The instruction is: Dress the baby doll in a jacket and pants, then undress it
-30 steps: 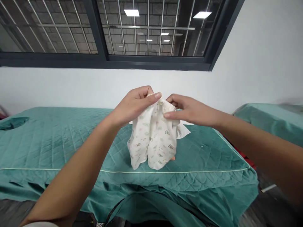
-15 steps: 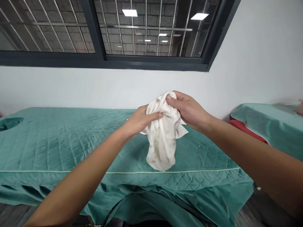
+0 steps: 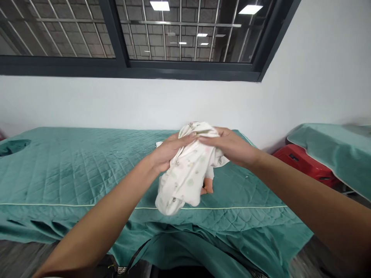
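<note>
A white baby garment (image 3: 189, 170) with a small printed pattern hangs bunched between my hands over the bed. My left hand (image 3: 171, 150) grips its upper left edge, thumb on top. On the upper right edge, my right hand (image 3: 228, 143) is closed on the gathered cloth, its thumb close to the left one. Behind the garment lies what looks like a doll; only its small orange-tan feet (image 3: 208, 186) and a bit of white clothing show. The garment covers the rest.
The bed (image 3: 87, 170) has a quilted green cover with a face hole (image 3: 13, 147) at its left end. A dark-framed window (image 3: 185, 71) is set in the white wall behind. On the right are a red case-like object (image 3: 304, 164) and another green-covered surface (image 3: 342, 143).
The garment has swung to the left and its lower end has spread. My right hand has come down closer to my left. The small feet behind have come into view.
</note>
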### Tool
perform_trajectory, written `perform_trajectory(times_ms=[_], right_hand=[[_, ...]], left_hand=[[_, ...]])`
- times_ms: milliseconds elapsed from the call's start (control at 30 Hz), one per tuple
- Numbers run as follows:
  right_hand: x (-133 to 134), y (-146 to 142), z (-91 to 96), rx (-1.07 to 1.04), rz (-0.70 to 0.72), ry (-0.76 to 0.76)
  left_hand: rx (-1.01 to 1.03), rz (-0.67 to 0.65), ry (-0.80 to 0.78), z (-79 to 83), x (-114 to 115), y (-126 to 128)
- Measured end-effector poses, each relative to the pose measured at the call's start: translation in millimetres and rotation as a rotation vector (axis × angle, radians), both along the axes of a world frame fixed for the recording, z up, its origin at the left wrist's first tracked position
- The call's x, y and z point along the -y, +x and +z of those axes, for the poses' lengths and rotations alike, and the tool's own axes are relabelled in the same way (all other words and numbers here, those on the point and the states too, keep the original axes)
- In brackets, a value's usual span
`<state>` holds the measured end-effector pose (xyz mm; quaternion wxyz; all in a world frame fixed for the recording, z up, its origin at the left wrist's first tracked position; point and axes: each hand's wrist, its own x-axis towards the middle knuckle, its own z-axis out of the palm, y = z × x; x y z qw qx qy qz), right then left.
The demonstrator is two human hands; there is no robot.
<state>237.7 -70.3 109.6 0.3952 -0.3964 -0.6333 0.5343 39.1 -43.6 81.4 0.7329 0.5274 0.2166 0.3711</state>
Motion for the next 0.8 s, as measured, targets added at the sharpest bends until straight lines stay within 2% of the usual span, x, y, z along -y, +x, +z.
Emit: perform_trajectory(times_ms=[100, 167, 267, 367, 467, 533, 700, 800], right_hand=[[1, 0, 9.7, -0.218, -0.003, 0.028], [3, -1, 14.4, -0.271, 0.037, 0.019], [7, -1, 15.7, -0.18, 0.112, -0.001], [8, 1, 12.1, 0.121, 0.226, 0.003], [7, 1, 7.1, 0.277, 0.181, 0.06], [4, -1, 4.7, 0.184, 0.092, 0.064], [-5, -6, 2.2, -0.19, -0.003, 0.017], [-7, -5, -1.7, -0.216, -0.009, -0.061]], left_hand=[[-0.091, -0.216, 0.041, -1.3, -1, -9], [-0.121, -0.3, 0.088, -1.8, -3, -13], [-0.065, -0.194, 0.127, -2.4, -6, -14], [0.0, -0.053, 0.135, -4.2, -10, -11], [0.032, -0.016, 0.126, -9.1, -14, -9], [0.007, -0.035, 0.115, -13.1, -15, -11], [-0.186, -0.241, 0.121, -17.8, -14, -20], [-0.142, -0.148, 0.104, -17.8, -14, -17]])
